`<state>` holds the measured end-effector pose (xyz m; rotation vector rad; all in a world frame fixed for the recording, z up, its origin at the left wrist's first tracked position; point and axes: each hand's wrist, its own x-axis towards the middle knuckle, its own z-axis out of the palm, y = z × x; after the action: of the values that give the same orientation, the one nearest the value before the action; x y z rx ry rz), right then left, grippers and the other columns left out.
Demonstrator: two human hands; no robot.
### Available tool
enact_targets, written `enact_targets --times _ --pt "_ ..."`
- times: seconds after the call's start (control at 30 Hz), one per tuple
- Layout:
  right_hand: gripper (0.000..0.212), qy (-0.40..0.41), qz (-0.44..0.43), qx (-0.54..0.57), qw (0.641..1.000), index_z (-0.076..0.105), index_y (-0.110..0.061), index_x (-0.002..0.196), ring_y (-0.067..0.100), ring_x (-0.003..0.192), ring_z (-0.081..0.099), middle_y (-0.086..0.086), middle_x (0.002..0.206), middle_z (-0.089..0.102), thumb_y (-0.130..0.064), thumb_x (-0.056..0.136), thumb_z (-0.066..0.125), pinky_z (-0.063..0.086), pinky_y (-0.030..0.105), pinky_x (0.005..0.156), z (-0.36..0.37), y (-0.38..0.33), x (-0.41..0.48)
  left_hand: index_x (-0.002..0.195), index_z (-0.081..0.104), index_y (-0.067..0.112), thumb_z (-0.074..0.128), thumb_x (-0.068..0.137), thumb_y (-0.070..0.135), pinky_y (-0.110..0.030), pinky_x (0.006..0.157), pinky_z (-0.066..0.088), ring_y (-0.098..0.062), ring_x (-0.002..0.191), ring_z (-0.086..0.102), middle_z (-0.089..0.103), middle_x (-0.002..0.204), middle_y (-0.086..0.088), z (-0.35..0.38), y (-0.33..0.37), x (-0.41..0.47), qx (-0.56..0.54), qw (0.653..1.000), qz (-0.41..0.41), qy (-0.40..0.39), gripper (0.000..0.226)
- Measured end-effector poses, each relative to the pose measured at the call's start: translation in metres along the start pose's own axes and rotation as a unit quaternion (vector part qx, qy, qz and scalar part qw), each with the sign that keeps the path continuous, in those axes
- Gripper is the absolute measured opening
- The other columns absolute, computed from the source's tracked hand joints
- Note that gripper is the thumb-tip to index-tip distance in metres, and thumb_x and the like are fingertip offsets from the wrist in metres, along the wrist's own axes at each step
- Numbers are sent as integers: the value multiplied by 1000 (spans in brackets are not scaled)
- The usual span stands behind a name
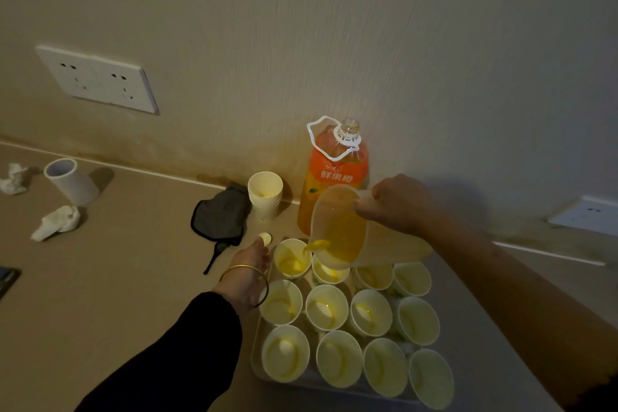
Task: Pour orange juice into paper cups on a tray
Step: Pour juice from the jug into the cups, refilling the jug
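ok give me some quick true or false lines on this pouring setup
1. The right hand tilts the jug over the back-left cup. True.
2. The bottle is capped. False: its neck is open.
3. The tray holds six cups. False: it holds twelve cups.
4. A cup stack stands left of the bottle. True.

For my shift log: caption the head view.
Right hand tilts a jug, pouring orange juice into the back-left paper cup on the tray; left hand beside it.
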<state>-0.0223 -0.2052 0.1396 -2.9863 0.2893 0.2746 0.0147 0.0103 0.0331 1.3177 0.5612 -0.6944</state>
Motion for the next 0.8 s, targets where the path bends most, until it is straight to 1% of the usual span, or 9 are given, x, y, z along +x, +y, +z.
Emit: enact_targets --times 0.1,0.17,0.27,0.3,0.4,0.5,0.6,0.63,0.8 --pt "43 -1 1 -9 1000 32 -28 62 5 54 44 -7 61 44 -58 89 49 28 19 49 -1 -1 0 125 49 -6 37 101 29 -28 61 31 -13 70 43 48 81 -4 0 0 -1 -1 1000 2 0 45" --pt "43 -4 1 -10 1000 33 -29 62 5 55 45 -7 62 45 -58 89 48 28 20 49 -2 -2 0 123 51 -5 37 101 28 -25 58 30 -13 70 42 48 81 -4 -1 0 -1 -1 1000 9 -2 42" --pt "42 -2 1 -6 1000 32 -29 63 5 56 46 -8 62 45 -58 89 48 29 19 49 -1 -3 0 101 56 2 38 101 29 -27 61 31 -13 71 43 50 93 -9 -3 -1 -1 6 1000 14 -5 32" --pt "42 -1 1 -6 1000 32 -29 63 5 56 46 -8 62 45 -59 89 48 29 18 49 -1 -3 0 98 54 4 38 100 29 -28 63 32 -13 72 43 49 94 -9 -3 -1 -1 6 1000 12 -4 30" --pt "43 0 1 -9 1000 33 -27 64 5 55 44 -8 62 44 -59 89 47 28 19 49 0 -2 1 108 47 6 38 101 28 -27 60 33 -13 73 44 47 84 -4 -3 -2 -1 -5 1000 18 -7 24" --pt "41 5 1 -11 1000 35 -25 70 4 55 43 -8 61 42 -60 88 48 28 19 49 1 -2 1 117 47 5 38 101 26 -29 68 36 -17 77 47 48 85 -4 -3 -3 -1 -6 1000 28 -5 28" --pt "44 12 2 -19 1000 33 -27 65 5 55 44 -8 61 43 -61 88 47 28 19 49 1 -2 1 127 46 -2 38 101 26 -29 84 32 -27 104 48 53 108 -11 -5 -3 -1 9 1000 22 4 39" --pt "44 12 2 -23 1000 32 -28 63 5 55 44 -8 61 44 -61 88 47 28 19 49 2 -2 1 129 45 -3 38 101 26 -31 87 31 -27 107 46 51 113 -13 -5 -4 0 12 1000 22 9 41" --pt "46 11 0 -36 999 33 -27 61 5 55 44 -7 61 45 -63 88 45 28 19 49 3 -1 3 130 43 -5 36 102 22 -38 94 36 -30 109 46 50 118 -19 -7 -7 2 8 1000 26 15 40"
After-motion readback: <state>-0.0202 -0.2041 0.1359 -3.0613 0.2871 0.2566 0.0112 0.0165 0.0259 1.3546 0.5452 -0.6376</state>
